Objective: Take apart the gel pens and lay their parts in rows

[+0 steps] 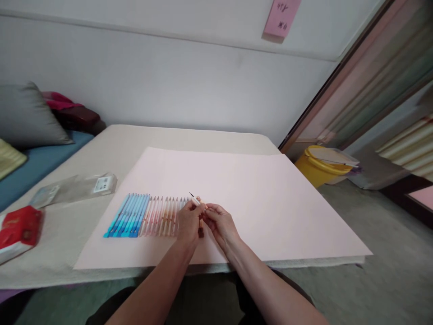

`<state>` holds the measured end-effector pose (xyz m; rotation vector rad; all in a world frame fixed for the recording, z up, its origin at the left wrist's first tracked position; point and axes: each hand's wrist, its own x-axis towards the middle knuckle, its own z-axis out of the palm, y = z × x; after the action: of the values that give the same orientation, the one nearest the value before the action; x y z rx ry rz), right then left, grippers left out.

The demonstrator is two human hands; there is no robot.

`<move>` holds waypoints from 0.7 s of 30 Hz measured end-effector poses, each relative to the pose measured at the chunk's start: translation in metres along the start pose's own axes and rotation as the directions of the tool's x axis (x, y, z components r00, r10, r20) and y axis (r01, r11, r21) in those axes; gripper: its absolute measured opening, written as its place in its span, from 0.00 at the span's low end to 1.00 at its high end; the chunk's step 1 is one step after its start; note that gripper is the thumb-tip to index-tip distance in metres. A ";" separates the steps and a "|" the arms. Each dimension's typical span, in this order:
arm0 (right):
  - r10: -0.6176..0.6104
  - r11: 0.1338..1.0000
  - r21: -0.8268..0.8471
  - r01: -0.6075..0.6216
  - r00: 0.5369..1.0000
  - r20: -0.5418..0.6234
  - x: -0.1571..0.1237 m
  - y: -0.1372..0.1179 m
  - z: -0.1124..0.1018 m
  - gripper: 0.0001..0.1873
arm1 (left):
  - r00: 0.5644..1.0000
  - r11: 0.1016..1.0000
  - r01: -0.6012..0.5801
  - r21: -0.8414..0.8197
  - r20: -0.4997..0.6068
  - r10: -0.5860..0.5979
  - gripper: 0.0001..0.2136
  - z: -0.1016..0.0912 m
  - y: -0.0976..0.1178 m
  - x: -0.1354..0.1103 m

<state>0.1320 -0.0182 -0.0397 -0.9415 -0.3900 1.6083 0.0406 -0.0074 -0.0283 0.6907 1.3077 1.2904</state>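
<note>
Both of my hands meet over a large pale pink sheet [257,194] on a low table. My left hand [189,222] and my right hand [219,223] are closed together on one white pen [195,201], whose dark tip points up and away to the left. Just left of my hands lies a row of pens [149,215] side by side: several blue ones on the left, several clear pink-orange ones on the right. My left hand covers the right end of that row.
An empty clear plastic wrapper [76,188] lies on the table's left part, and a red packet [18,230] near its left edge. A grey cushion [29,115] sits on a blue mat. A yellow bucket [321,167] stands on the floor at the right.
</note>
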 end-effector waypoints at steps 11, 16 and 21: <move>-0.002 0.970 -0.244 -0.009 0.999 -0.043 0.058 -0.067 -0.038 0.11 | 0.995 0.996 0.085 -0.037 0.058 -0.083 0.15 -0.001 0.013 0.000; -0.086 0.919 -0.394 0.019 0.985 -0.153 0.107 -0.138 -0.090 0.10 | 0.989 0.992 0.116 -0.039 0.102 -0.112 0.16 -0.003 0.015 0.005; -0.098 0.874 -0.487 -0.010 0.976 -0.196 0.152 -0.181 -0.134 0.10 | 0.981 0.987 0.156 -0.041 0.125 -0.150 0.16 -0.001 0.015 0.010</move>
<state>0.3515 0.1411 -0.0515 -1.4645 -0.6783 1.3684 0.0328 0.0052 -0.0175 0.6113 1.2008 1.1353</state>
